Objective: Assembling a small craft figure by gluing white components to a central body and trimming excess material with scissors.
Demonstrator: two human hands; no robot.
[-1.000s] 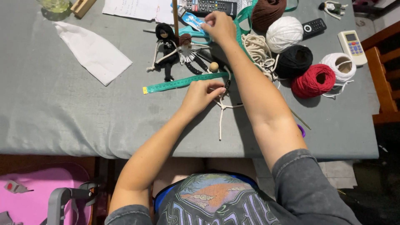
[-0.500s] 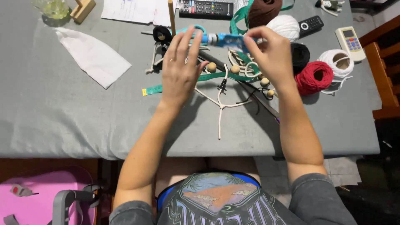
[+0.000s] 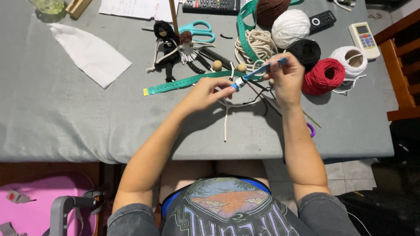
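My right hand point(image 3: 286, 78) holds the flat end of a small blue glue tube point(image 3: 258, 73) above the grey table point(image 3: 65, 118). My left hand point(image 3: 205, 92) pinches the tube's white cap end between thumb and fingers. Under the hands lie white cords point(image 3: 226, 118), a black cord and a green measuring tape point(image 3: 183, 82). Two wooden beads point(image 3: 217, 65) rest just beyond the tape.
Small yarn dolls point(image 3: 168, 46) and teal scissors point(image 3: 199, 30) lie at the back. Brown, white, black and red yarn balls point(image 3: 324, 75), a rope coil, two remotes, a white cloth point(image 3: 89, 54) and papers surround them. A wooden chair point(image 3: 404, 74) stands at the right.
Both hands came back toward me from the far side of the table. The blue tube, taken up by the right hand, is now held between both hands at its ends.
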